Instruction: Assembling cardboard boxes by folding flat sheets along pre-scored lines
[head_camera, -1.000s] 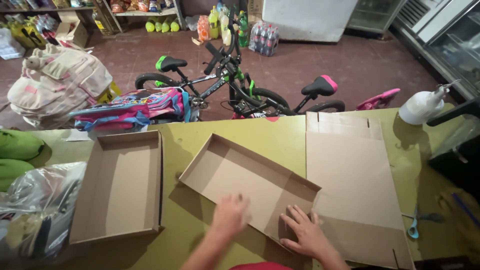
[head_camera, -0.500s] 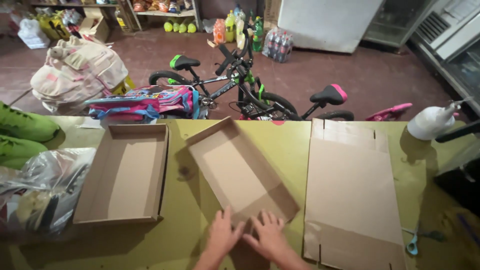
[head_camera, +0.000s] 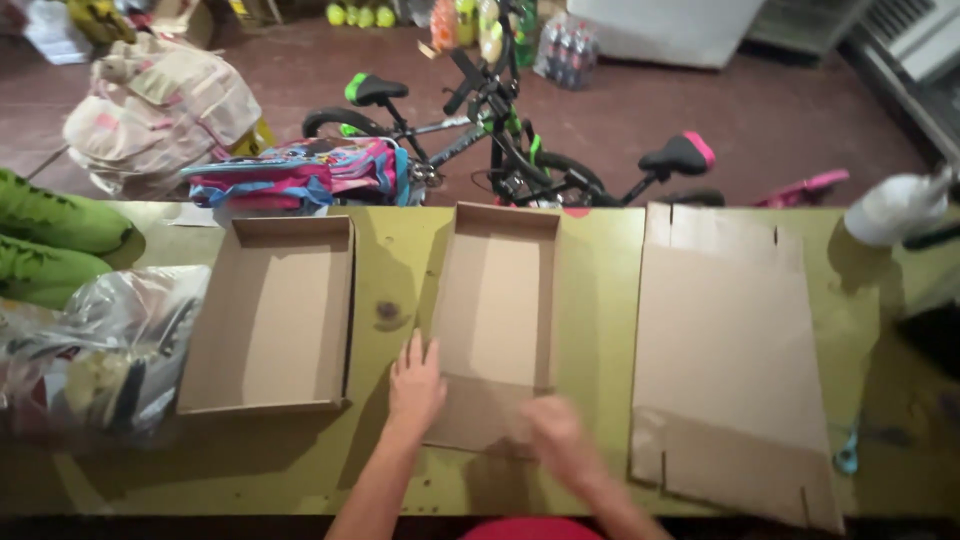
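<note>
Cardboard tray (head_camera: 497, 300), half folded, is pressed flat-handed at its near end on the yellow-green table (head_camera: 400, 260). Left hand (head_camera: 415, 385) is laid open on the near left corner; nothing is gripped. Right hand (head_camera: 556, 437), blurred, rests on the unfolded near flap; its grip cannot be told. A finished tray (head_camera: 275, 315) lies left of the hands, a flat sheet (head_camera: 725, 350) right.

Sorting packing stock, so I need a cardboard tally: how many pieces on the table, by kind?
Folded tray, all walls up: 1
Tray with near end still flat, under both hands (left hand, right hand): 1
Flat cut sheet: 1
Total: 3
</note>
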